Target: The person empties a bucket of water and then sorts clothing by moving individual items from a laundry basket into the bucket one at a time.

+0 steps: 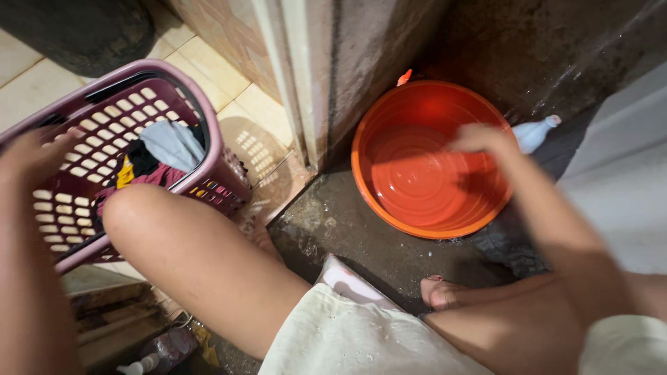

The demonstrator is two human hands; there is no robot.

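Person squatting, seen from above, knees and pale shorts (pixel 347 333) in lower frame. Left hand (pixel 31 156) blurred at left edge, resting against or just over the near rim of a plum-coloured plastic laundry basket (pixel 208 139); fingers look loosely curled, but the blur hides whether they actually grip the rim, so cannot tell. Basket tilted toward the person, lattice walls, sits on pale floor tiles (pixel 264 114). Inside it a heap of clothes (pixel 156 156): grey piece on top, black, yellow and dark red beneath. Right hand (pixel 479 139) reaches out over an orange round basin (pixel 389 201), at its far right side near the rim; fingers bent downward and close together, also blurred, nothing visibly held, and contact with the rim cannot be made out. Basin appears empty, interior glossy, standing on wet dark concrete floor (pixel 347 229) in a corner by a stained wall (pixel 542 55). Just beyond the basin's right edge, a white plastic bottle (pixel 533 133) lying against the wall. A small orange-red bit (pixel 404 76) pokes up behind the basin's far rim; kind unclear. Basket and basin well apart, separated by a door frame (pixel 299 76). Bare foot (pixel 445 292) on the concrete, near the basin's front edge.
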